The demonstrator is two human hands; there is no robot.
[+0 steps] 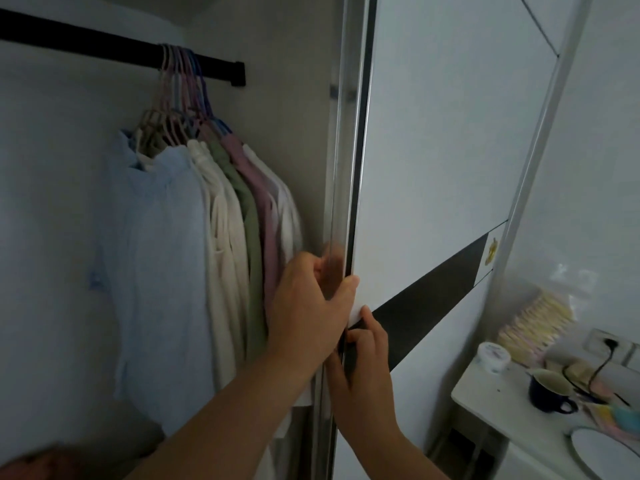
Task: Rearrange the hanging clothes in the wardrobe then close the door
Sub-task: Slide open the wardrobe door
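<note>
As the frame caught it: both hands were at the leading edge of the sliding door (pixel 450 140), and the closing step looked to be just starting
Clothes: the hanging clothes (pixel 207 244) sat bunched together toward the right end of the black rail (pixel 104 43), on pastel hangers (pixel 180 95); a pale blue garment was outermost on the left, then cream, green, pink and white ones toward the wardrobe's side wall
Rearranging: judged done or nearly so, since the garments hung in one tidy group and neither hand touched them
Door: its metal edge strip (pixel 349 168) stood just right of the clothes, so the wardrobe opening was wide open to the left; a dark diagonal band crossed the white panel
Left hand: the left hand (pixel 311 306) gripped the edge strip, fingers (pixel 320 268) curled behind it and the thumb pressed on the front; the fingertips were blurred
Right hand: the right hand (pixel 363 355) held the same edge just below, fingers curled round it, thumb up against the dark band
Left to do: slide the door leftward across the opening until it shuts; nearly all of that travel appeared to remain
Risk: the white garment hung near the door edge and might catch
Beside: a small surface (pixel 485 396) at lower right carried a dark mug (pixel 550 393) and a white tub (pixel 493 356)
</note>
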